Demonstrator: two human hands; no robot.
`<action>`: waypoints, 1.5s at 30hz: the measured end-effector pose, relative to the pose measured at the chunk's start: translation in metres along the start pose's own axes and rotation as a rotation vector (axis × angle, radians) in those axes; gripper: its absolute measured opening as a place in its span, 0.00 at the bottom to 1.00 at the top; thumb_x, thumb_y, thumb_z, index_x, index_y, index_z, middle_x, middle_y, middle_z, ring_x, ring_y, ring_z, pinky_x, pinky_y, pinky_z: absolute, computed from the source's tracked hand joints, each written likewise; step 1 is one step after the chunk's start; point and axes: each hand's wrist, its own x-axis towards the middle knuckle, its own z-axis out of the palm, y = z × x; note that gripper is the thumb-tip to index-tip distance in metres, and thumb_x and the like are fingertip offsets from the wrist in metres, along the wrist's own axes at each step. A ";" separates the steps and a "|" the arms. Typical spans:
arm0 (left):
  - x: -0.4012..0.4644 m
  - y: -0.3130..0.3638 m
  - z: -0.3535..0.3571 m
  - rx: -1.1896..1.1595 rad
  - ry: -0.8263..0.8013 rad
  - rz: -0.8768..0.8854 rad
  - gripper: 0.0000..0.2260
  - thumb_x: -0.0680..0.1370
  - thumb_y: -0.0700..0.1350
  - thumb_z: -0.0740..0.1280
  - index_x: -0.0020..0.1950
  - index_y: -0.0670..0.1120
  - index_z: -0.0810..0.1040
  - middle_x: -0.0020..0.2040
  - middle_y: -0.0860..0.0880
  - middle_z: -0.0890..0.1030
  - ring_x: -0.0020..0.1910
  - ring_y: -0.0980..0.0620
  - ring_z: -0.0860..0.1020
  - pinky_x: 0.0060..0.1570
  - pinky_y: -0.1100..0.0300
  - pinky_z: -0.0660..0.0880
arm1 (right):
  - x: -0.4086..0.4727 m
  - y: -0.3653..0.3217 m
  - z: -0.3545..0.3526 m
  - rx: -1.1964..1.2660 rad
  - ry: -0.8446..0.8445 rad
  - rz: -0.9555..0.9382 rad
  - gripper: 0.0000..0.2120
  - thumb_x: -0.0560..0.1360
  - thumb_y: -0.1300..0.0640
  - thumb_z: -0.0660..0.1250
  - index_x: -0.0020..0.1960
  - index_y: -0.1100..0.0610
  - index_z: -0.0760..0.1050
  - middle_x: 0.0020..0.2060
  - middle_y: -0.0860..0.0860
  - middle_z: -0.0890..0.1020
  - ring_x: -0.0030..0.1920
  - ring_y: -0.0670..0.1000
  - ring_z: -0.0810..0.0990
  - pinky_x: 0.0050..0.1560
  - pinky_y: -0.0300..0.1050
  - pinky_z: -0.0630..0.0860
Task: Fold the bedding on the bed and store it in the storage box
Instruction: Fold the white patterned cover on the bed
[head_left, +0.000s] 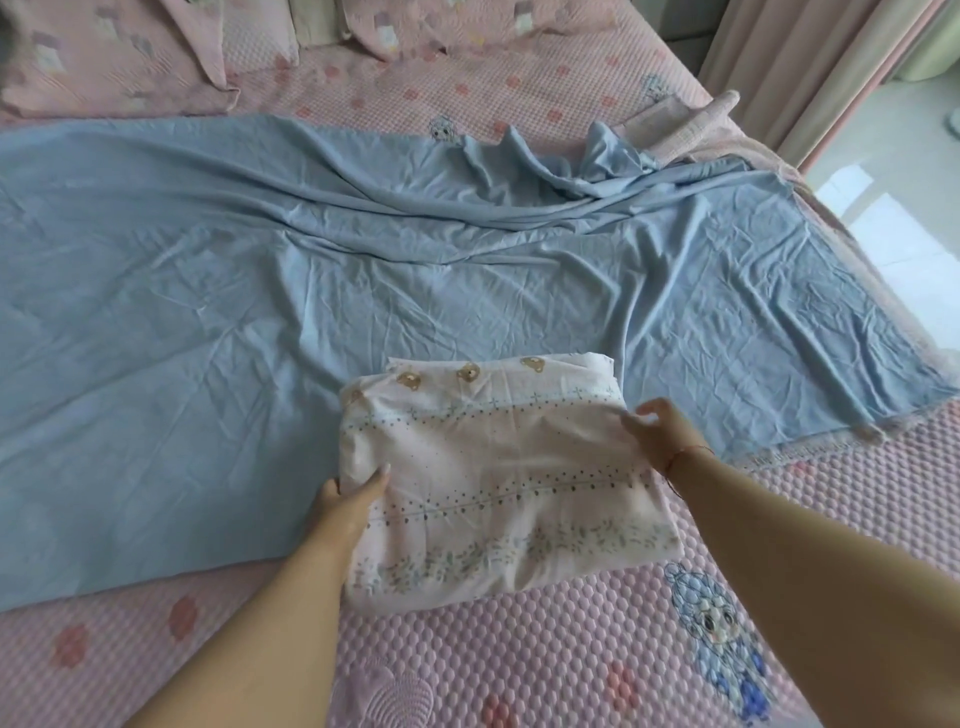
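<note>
While the folded pink sheet with its bear and dotted print sits at the near edge of the bed, I've got both hands on it. My left hand grips the left side, thumb on top and fingers tucked under the fold. My right hand pinches the far right corner. The bundle lies partly on the pink quilted mattress cover and partly on the blue sheet, which is spread out flat and wrinkled across the bed. Pink pillows sit at the head, curtains to the right.
</note>
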 end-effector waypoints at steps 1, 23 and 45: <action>0.009 0.003 0.000 0.019 0.039 0.037 0.31 0.65 0.66 0.73 0.58 0.47 0.76 0.56 0.46 0.80 0.53 0.44 0.78 0.56 0.50 0.74 | 0.005 -0.006 0.001 0.031 0.044 -0.055 0.08 0.75 0.47 0.65 0.48 0.51 0.72 0.40 0.51 0.74 0.45 0.54 0.74 0.45 0.45 0.70; 0.062 0.034 0.059 0.986 0.264 0.958 0.26 0.80 0.57 0.49 0.77 0.53 0.61 0.77 0.45 0.61 0.76 0.43 0.58 0.74 0.45 0.49 | -0.013 -0.051 0.062 -0.481 0.286 -0.591 0.25 0.77 0.43 0.48 0.69 0.49 0.68 0.68 0.51 0.70 0.70 0.55 0.65 0.72 0.52 0.54; 0.081 0.025 0.043 0.333 0.215 -0.138 0.37 0.75 0.69 0.58 0.70 0.40 0.70 0.66 0.39 0.75 0.60 0.39 0.76 0.57 0.51 0.73 | 0.047 -0.016 0.044 0.156 -0.087 0.292 0.40 0.73 0.31 0.57 0.72 0.61 0.63 0.63 0.59 0.74 0.59 0.60 0.75 0.50 0.48 0.67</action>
